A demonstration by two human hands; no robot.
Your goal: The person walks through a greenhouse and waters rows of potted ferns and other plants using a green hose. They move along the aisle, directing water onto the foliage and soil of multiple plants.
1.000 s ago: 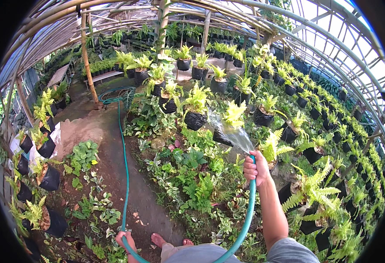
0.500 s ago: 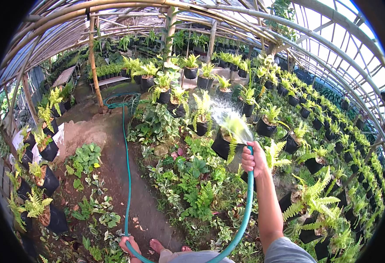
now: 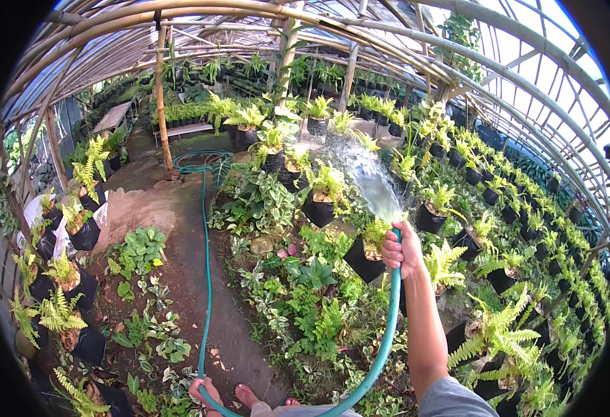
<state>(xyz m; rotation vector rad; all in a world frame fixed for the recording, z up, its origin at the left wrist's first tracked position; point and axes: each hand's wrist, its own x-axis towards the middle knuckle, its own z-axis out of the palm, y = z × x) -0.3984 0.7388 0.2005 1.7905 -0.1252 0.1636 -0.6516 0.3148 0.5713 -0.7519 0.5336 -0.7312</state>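
My right hand (image 3: 401, 251) is wrapped round the end of a teal garden hose (image 3: 389, 333), held out in front of me. A fan of water (image 3: 374, 182) sprays from its mouth, up and away over black-bagged ferns. Just left of that hand hangs a fern in a black grow bag (image 3: 364, 258); another bagged fern (image 3: 321, 208) is a little farther off. Low down near my feet, my left hand (image 3: 206, 393) grips the same hose, which loops between both hands. From there the hose runs away along the path.
Coils of hose (image 3: 204, 161) lie at the path's far end, beside a bamboo post (image 3: 162, 104). Rows of bagged ferns (image 3: 503, 279) fill the right, and more (image 3: 82, 340) line the left. Variegated ground plants (image 3: 263, 201) border the dirt path (image 3: 232, 306). Bamboo hoops (image 3: 360, 31) arch overhead.
The spray now fans farther out and more clearly, uncovering the nearest bagged fern that it was striking. My view has shifted slightly left; both hands keep their hold on the hose.
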